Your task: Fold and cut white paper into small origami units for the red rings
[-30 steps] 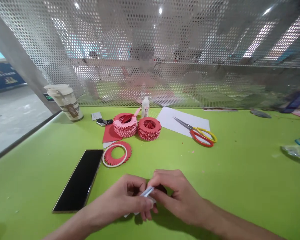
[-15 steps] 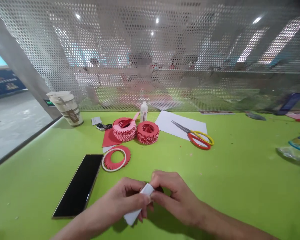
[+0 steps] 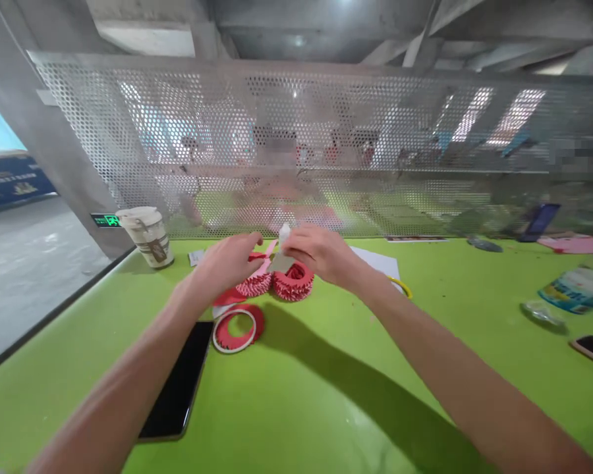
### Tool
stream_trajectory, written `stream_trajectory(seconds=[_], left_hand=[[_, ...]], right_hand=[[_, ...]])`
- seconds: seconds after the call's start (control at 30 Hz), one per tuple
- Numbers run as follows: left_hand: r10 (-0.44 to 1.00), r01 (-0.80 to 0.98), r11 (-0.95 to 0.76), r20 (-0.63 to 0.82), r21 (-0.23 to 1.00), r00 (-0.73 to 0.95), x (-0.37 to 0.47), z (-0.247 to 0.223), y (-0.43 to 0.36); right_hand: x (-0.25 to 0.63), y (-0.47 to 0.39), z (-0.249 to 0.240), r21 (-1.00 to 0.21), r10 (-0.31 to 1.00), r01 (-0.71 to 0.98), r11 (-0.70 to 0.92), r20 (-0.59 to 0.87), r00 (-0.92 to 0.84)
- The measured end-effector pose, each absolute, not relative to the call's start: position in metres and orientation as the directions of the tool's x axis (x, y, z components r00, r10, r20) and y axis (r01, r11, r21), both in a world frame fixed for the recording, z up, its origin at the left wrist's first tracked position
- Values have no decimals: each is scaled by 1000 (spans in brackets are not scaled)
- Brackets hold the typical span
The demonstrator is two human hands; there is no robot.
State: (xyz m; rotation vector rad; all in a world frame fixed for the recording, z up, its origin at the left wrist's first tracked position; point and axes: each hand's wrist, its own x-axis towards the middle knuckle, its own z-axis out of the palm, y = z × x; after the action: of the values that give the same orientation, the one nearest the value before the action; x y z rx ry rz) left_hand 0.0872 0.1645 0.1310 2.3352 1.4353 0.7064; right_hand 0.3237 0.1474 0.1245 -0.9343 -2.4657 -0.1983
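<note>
Over the far part of the green table, my right hand (image 3: 321, 253) is closed on a small folded white paper (image 3: 279, 263), right in front of the white bottle (image 3: 284, 232). Only the bottle's top shows clearly. My left hand (image 3: 232, 262) hovers over the pink pleated paper ring (image 3: 255, 284), thumb and fingers apart, with nothing visible between them. Beside that ring stands a red pleated ring (image 3: 294, 284), just below the folded paper. Nearer lies a flat red ring with a white ring (image 3: 234, 330) on it.
A black phone (image 3: 180, 388) lies partly under my left forearm. The cup (image 3: 149, 240) stands at the back left. White paper (image 3: 379, 261) and a yellow scissor handle (image 3: 402, 287) lie behind my right arm. A mesh panel (image 3: 326, 151) borders the table's back.
Both hands have moved forward from near the table's front to the rings and bottle. My left hand has let go of the folded paper. The view has tilted up.
</note>
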Motion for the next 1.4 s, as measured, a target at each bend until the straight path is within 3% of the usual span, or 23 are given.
stream_trajectory(seconds=[0.1, 0.23, 0.5, 0.83, 1.07, 1.4], left_hand=[[895, 800, -442, 262, 405, 361, 86, 102, 200], [904, 829, -418, 259, 372, 340, 74, 73, 230], [885, 755, -463, 190, 465, 426, 56, 76, 253], [871, 711, -481, 191, 513, 452, 49, 83, 253], [869, 714, -483, 174, 506, 464, 51, 83, 252], [844, 715, -513, 127, 475, 521, 54, 94, 245]], right_hand=[[309, 184, 135, 24, 572, 661, 750, 478, -666], [291, 211, 126, 55, 552, 640, 766, 453, -700], [270, 246, 95, 96, 475, 549, 830, 395, -787], [269, 252, 81, 153, 429, 536, 830, 438, -790], [264, 262, 63, 138, 438, 525, 840, 396, -807], [270, 266, 51, 8, 481, 555, 832, 491, -727]])
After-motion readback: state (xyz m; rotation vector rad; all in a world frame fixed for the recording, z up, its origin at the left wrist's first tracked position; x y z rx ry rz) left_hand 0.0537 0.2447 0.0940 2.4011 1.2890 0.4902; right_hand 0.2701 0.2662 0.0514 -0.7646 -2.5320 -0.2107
